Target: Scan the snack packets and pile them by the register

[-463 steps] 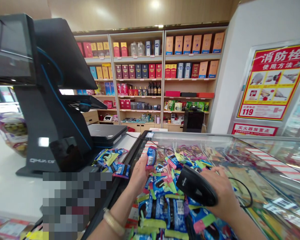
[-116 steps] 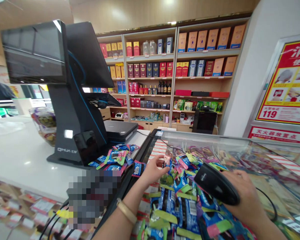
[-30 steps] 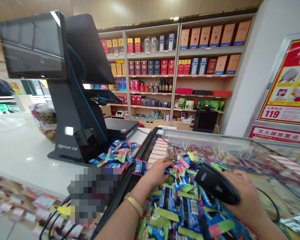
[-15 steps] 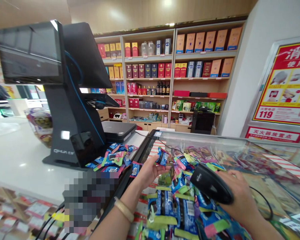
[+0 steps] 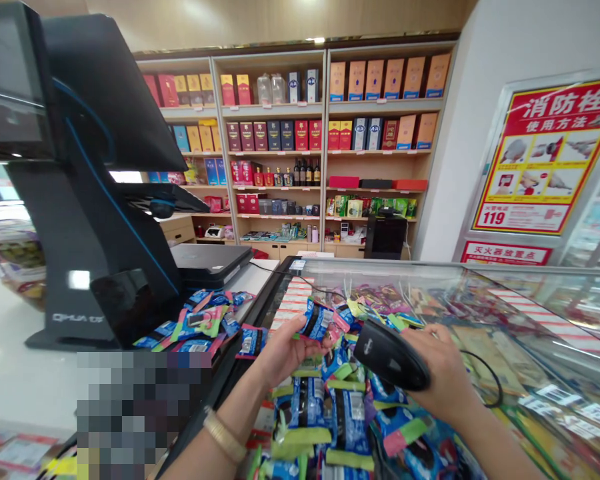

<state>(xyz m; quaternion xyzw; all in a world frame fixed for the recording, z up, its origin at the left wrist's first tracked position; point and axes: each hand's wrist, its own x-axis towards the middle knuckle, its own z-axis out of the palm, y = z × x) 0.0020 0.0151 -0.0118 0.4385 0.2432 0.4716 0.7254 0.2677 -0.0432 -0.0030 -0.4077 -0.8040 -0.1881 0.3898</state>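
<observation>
My left hand (image 5: 293, 347), with a bracelet (image 5: 225, 435) on its wrist, is closed on a small blue and pink packet (image 5: 317, 320) above the glass counter. My right hand (image 5: 437, 363) grips a black handheld scanner (image 5: 391, 355), whose head points left toward that packet. Under both hands lies a heap of blue packets (image 5: 349, 417) with green and pink ends. A smaller pile of similar packets (image 5: 200, 321) lies to the left, by the foot of the register, and a single packet (image 5: 251, 341) rests between the two piles.
A black register (image 5: 105, 247) with screens stands at the left on a white counter (image 5: 5, 373). Behind it is a flat grey device (image 5: 210, 261). The scanner's black cable (image 5: 500, 387) loops to the right. Shelves of boxes (image 5: 275, 137) line the back wall.
The camera view has shifted to the right. The packet in my left hand now shows its striped label more fully and is nearer the scanner's head. My right hand still grips the scanner.
</observation>
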